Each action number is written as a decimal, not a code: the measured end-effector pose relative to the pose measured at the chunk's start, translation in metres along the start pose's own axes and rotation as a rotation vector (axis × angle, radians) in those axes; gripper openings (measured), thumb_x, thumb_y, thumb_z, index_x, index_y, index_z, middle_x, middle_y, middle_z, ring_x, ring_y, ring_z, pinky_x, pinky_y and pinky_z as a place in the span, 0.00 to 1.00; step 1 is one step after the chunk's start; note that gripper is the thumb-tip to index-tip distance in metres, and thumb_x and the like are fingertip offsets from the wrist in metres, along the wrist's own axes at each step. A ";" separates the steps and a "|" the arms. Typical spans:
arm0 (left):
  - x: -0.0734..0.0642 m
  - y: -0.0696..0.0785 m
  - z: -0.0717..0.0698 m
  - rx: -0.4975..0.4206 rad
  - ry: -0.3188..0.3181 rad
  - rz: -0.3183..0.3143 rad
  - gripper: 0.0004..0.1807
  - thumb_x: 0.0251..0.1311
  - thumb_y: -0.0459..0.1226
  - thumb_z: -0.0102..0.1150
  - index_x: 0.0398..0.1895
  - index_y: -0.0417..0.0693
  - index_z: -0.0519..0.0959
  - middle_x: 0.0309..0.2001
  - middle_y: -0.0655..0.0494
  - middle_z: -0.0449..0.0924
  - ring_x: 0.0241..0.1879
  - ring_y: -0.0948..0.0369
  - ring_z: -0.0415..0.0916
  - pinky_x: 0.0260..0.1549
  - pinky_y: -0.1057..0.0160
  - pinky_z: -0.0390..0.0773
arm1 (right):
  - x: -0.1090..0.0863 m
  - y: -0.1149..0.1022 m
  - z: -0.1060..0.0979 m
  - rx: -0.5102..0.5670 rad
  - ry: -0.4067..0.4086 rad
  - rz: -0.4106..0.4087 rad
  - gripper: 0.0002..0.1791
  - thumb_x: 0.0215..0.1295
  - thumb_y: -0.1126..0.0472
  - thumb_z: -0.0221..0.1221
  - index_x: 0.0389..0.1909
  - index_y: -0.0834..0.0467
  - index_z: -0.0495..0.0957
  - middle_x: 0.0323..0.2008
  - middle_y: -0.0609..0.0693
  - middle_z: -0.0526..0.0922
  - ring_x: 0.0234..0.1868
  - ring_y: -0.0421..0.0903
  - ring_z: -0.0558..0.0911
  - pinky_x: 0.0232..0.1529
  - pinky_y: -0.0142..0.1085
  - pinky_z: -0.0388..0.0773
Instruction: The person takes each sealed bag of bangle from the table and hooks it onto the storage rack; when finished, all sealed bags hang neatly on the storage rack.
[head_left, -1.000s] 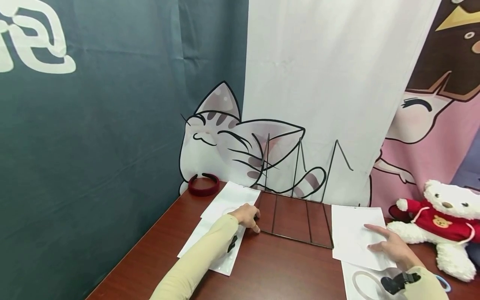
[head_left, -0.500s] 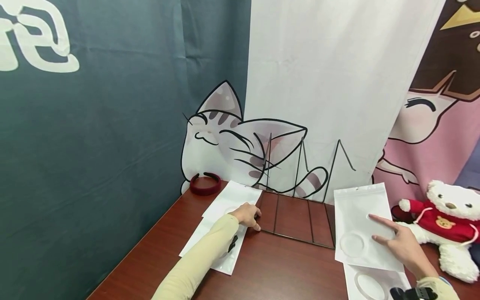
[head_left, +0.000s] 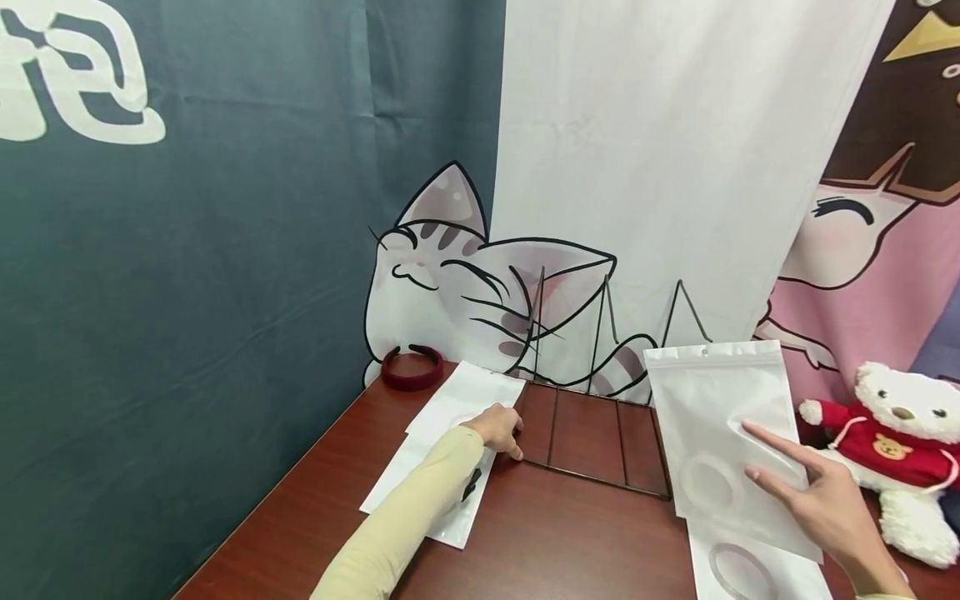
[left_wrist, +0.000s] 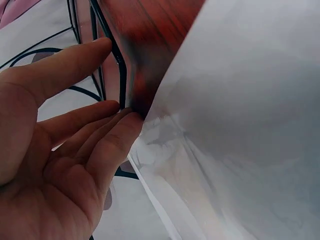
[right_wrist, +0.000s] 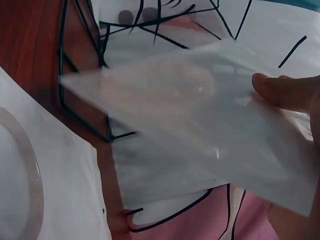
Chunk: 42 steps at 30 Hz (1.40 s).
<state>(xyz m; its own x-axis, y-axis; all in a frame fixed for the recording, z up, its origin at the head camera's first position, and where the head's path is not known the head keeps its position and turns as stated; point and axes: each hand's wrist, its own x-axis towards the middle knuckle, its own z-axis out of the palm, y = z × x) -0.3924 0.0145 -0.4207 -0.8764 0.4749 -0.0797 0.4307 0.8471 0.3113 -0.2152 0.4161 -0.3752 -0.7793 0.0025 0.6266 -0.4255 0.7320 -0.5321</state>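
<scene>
My right hand (head_left: 832, 500) holds a white zip pouch (head_left: 720, 408), which has a hang hole at the top and a faint round outline. The thumb and index finger lie on its front face; the other fingers are hidden behind it. In the right wrist view the held pouch (right_wrist: 190, 110) is raised and tilted. A second pouch (head_left: 738, 562) lies on the table below it. My left hand (head_left: 498, 428) touches the left edge of a dark wire rack (head_left: 585, 477); in the left wrist view, thumb and fingertips meet the wire (left_wrist: 121, 80) at separate places.
Angled wire hooks (head_left: 667, 312) rise from the rack's back. Two overlapping white pouches (head_left: 457, 400) lie under my left forearm. A dark red headband (head_left: 411, 379) sits at the back left corner, and a white teddy bear in a red hoodie (head_left: 892, 442) at the right.
My right hand has raised the top pouch off the one under it, tipping its upper edge up and shifting it slightly left. My left hand has stayed at the rack.
</scene>
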 end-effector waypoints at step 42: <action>0.000 0.012 0.000 0.096 0.014 -0.022 0.22 0.55 0.42 0.82 0.51 0.43 0.87 0.50 0.48 0.86 0.50 0.56 0.82 0.47 0.62 0.83 | 0.031 -0.014 0.016 0.087 0.056 0.082 0.31 0.61 0.67 0.75 0.67 0.56 0.82 0.52 0.12 0.77 0.55 0.14 0.73 0.46 0.13 0.68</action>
<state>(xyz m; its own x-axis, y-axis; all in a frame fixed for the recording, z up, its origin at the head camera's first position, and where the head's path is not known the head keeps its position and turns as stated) -0.3870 0.0240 -0.4172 -0.8884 0.4535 -0.0718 0.4297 0.8763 0.2177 -0.2408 0.3953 -0.3579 -0.7873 0.0995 0.6084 -0.4016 0.6660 -0.6287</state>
